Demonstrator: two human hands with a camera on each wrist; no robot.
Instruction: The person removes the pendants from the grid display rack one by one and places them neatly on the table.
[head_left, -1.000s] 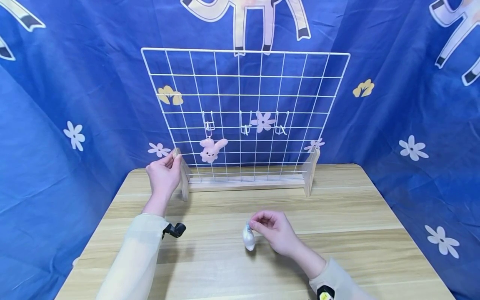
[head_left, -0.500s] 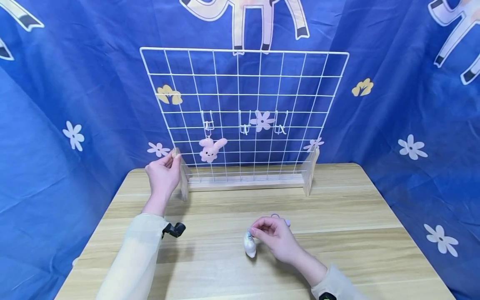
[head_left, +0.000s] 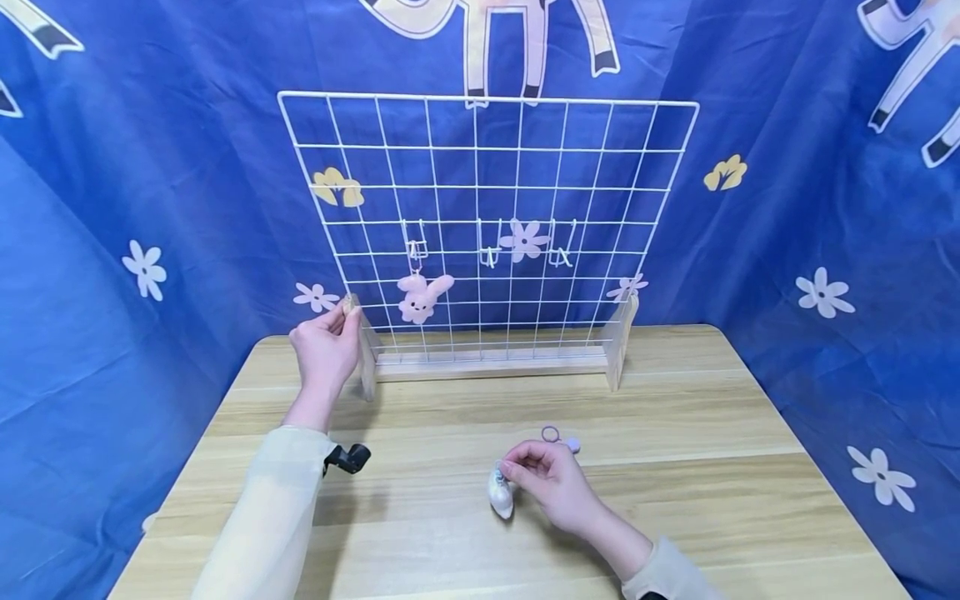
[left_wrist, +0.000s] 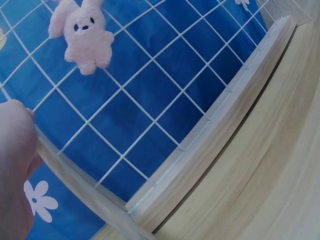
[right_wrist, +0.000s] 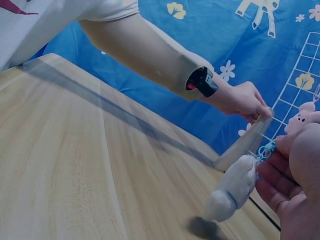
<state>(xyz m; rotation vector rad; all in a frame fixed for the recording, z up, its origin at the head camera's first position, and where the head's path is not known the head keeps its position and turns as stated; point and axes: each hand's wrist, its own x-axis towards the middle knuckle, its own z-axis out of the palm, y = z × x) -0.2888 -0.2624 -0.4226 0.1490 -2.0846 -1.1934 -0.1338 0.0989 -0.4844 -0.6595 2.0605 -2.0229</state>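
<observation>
My left hand [head_left: 326,346] pinches the top of the wooden side support [head_left: 366,354] of a white wire grid rack [head_left: 491,104]. In the left wrist view, part of that hand shows at the left edge beside the wood. My right hand [head_left: 551,487] holds a small white plush charm [head_left: 500,493] over the table, gripping it by the light blue cord and ring [right_wrist: 266,150] at its top. The charm hangs tilted in the right wrist view, its shadow on the wood below. A pink plush bunny [head_left: 424,298] hangs from the leftmost hook on the grid.
Two more white hooks, a middle hook [head_left: 490,257] and a right hook [head_left: 560,257], sit on the grid. A purple ring [head_left: 551,433] with a lilac piece [head_left: 572,445] lies on the wooden table [head_left: 420,517] just beyond my right hand. Blue patterned cloth [head_left: 795,208] surrounds the table.
My right hand has moved slightly toward me with the white plush charm, uncovering the purple ring and lilac piece behind it. My left hand stays on the support.
</observation>
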